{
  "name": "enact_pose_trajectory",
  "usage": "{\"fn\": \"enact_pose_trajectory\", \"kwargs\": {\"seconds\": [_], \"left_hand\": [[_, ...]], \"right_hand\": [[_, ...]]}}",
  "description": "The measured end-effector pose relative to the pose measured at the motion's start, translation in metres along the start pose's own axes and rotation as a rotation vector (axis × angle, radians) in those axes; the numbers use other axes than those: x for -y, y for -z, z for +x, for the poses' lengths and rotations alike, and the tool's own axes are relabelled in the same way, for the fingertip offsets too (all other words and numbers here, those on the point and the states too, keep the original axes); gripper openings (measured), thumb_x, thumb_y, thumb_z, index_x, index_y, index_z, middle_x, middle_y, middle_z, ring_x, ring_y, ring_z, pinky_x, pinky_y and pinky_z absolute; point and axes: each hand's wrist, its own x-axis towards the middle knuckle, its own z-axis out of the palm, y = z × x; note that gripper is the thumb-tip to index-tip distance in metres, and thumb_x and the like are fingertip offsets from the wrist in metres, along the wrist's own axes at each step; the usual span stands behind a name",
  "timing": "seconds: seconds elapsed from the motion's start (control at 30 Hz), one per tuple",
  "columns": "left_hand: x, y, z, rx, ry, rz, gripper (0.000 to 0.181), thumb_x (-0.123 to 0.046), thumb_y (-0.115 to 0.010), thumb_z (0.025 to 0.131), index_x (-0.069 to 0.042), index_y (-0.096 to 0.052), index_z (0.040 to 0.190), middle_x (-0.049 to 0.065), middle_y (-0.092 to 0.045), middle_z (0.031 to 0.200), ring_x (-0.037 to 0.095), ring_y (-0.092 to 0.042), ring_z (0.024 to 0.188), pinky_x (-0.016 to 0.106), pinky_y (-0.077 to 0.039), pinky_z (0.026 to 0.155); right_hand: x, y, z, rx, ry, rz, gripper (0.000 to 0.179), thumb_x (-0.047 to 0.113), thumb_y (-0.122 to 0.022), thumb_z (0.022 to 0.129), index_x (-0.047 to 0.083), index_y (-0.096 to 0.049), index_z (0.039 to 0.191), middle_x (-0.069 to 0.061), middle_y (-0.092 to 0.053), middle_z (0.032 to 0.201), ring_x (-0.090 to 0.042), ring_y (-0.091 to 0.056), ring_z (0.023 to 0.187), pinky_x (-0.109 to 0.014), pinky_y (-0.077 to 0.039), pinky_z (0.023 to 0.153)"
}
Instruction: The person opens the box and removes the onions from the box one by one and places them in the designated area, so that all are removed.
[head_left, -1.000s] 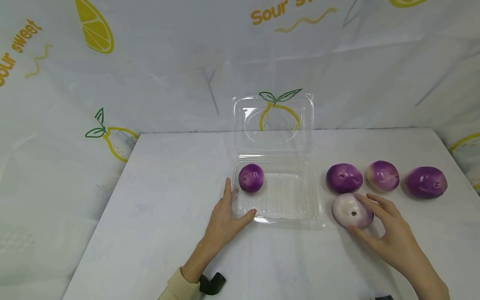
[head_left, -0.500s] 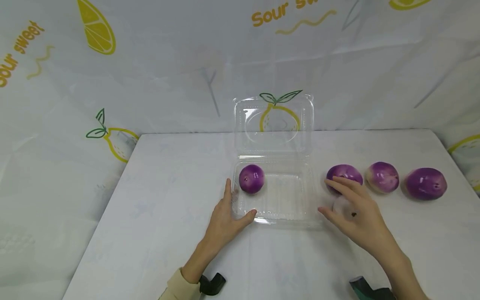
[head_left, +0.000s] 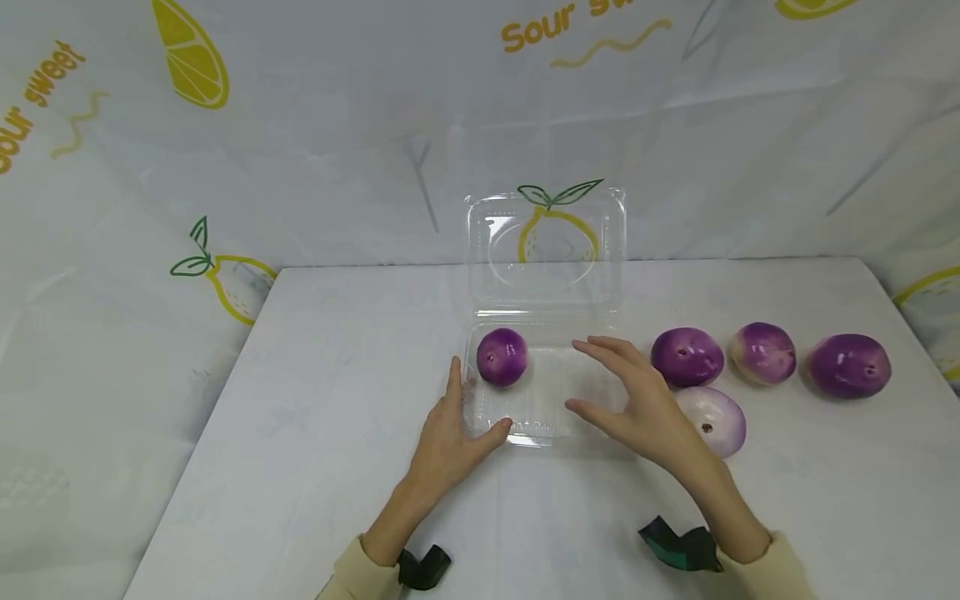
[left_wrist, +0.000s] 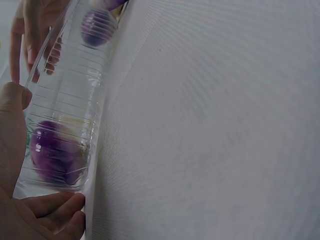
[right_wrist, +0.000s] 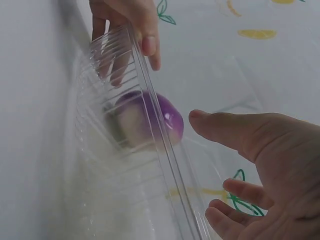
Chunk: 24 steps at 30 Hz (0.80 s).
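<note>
A clear plastic clamshell box [head_left: 570,425] stands with its lid raised at the back. One glossy purple-and-white round vegetable [head_left: 502,357] sits at its left end. My left hand [head_left: 448,442] rests at the near left corner, thumb along the front rim and fingers down the left side. Over the box's right half hovers my right hand [head_left: 645,404], with thumb and fingers spread apart and nothing between them. To the right of the box lie several similar vegetables, including a pale one [head_left: 720,421] partly behind the right hand and a dark purple one [head_left: 687,357].
Farther right on the white table [head_left: 337,375] are a purple-white vegetable [head_left: 763,353] and a dark oval one [head_left: 849,367]. A pale cloth with lemon prints [head_left: 337,167] hangs behind the table. Dark wrist-worn pieces [head_left: 425,567] show by both sleeves.
My right hand has left the pale vegetable, which stays on the table, and has moved left over the box. The left hand and the box have not moved.
</note>
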Motion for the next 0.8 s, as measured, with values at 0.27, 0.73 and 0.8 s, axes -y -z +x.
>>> {"fn": "enact_pose_trajectory", "kwargs": {"seconds": [0.27, 0.73, 0.8], "left_hand": [[0.001, 0.000, 0.002, -0.008, -0.014, 0.016, 0.114, -0.054, -0.076, 0.084, -0.010, -0.010, 0.166, 0.021, -0.048, 0.156, 0.041, -0.049, 0.143, 0.061, -0.042, 0.114], [0.001, -0.001, 0.001, -0.012, -0.019, 0.018, 0.114, -0.055, -0.076, 0.085, -0.010, -0.010, 0.165, 0.022, -0.051, 0.153, 0.041, -0.051, 0.141, 0.061, -0.044, 0.112], [0.001, -0.001, 0.001, -0.012, -0.019, 0.019, 0.113, -0.055, -0.076, 0.085, -0.009, -0.010, 0.165, 0.022, -0.052, 0.153, 0.041, -0.051, 0.141, 0.061, -0.044, 0.112]], "right_hand": [[0.007, -0.029, 0.027, 0.075, 0.016, 0.065, 0.071, 0.014, -0.088, 0.079, 0.008, -0.058, 0.143, -0.023, -0.054, 0.146, -0.043, -0.056, 0.133, -0.062, -0.050, 0.105], [0.011, -0.056, 0.055, 0.129, 0.033, 0.123, 0.076, 0.011, -0.091, 0.075, 0.003, -0.057, 0.142, -0.024, -0.051, 0.147, -0.042, -0.053, 0.134, -0.056, -0.052, 0.104], [0.011, -0.060, 0.057, 0.139, 0.029, 0.119, 0.078, 0.012, -0.091, 0.074, 0.002, -0.057, 0.143, -0.025, -0.051, 0.146, -0.043, -0.053, 0.134, -0.056, -0.052, 0.105]]}}
